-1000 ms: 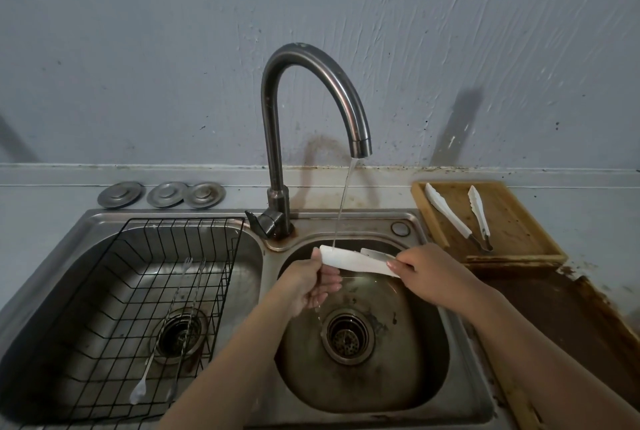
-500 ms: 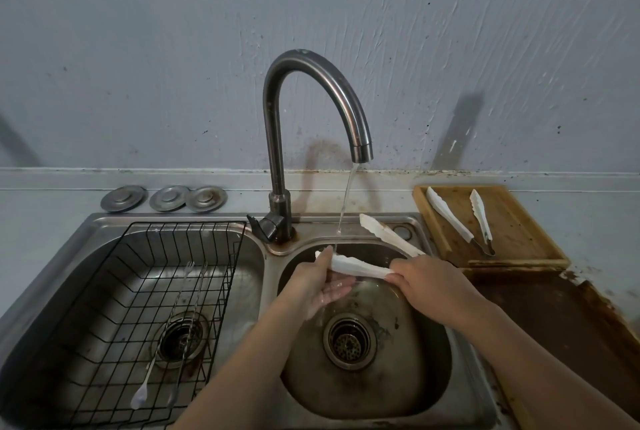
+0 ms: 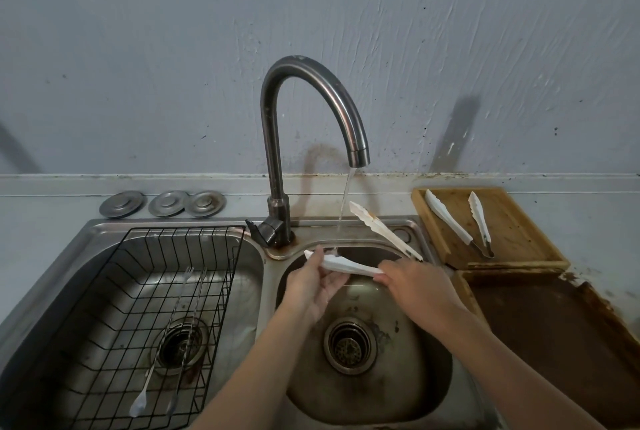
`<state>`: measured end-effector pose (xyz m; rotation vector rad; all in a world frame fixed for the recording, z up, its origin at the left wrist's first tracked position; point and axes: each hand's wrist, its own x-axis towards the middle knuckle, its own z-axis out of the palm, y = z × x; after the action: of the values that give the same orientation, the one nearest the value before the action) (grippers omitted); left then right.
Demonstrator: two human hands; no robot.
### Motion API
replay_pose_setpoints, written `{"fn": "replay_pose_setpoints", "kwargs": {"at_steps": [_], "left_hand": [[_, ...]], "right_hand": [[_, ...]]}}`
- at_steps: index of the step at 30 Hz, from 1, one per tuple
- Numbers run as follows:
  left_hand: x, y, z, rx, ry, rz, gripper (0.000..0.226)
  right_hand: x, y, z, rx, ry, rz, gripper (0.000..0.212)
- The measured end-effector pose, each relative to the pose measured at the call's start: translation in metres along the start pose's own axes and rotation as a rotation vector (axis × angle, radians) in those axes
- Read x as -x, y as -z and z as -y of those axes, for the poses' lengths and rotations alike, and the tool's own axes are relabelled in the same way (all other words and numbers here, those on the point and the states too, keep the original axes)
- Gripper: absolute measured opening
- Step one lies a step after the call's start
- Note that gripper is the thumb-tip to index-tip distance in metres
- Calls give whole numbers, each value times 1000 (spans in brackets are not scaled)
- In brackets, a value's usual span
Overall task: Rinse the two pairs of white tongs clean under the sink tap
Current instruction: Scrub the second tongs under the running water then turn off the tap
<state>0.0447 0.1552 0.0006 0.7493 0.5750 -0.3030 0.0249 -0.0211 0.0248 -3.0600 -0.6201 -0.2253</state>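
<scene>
One pair of white tongs [image 3: 353, 266] is spread open over the right sink basin [image 3: 415, 395]. Its lower arm lies under the thin water stream from the tap [image 3: 358, 156], its upper arm angles up to the right. My left hand [image 3: 313, 286] pinches the lower arm's tip between thumb and fingers. My right hand [image 3: 410, 286] grips the tongs near their hinge end. The second pair of white tongs [image 3: 460, 223] lies spread on a wooden tray [image 3: 512, 222] to the right of the sink.
A black wire rack [image 3: 131, 291] sits in the left basin with long metal utensils [image 3: 180, 336] lying in it. Three metal drain lids [image 3: 162, 203] rest on the counter behind it. A brown board [image 3: 554, 332] lies on the right counter.
The tongs have sprung open, their upper arm swinging up and to the right. My left hand now pinches the lower arm's tip under the stream. The view shifted slightly.
</scene>
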Motion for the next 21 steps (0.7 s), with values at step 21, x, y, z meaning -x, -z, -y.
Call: {"fn": "replay_pose_setpoints", "kwargs": {"at_steps": [21], "left_hand": [[2, 4, 3, -198, -89, 56, 24]], "right_hand": [[2, -17, -34, -550, -708, 158, 32]]}}
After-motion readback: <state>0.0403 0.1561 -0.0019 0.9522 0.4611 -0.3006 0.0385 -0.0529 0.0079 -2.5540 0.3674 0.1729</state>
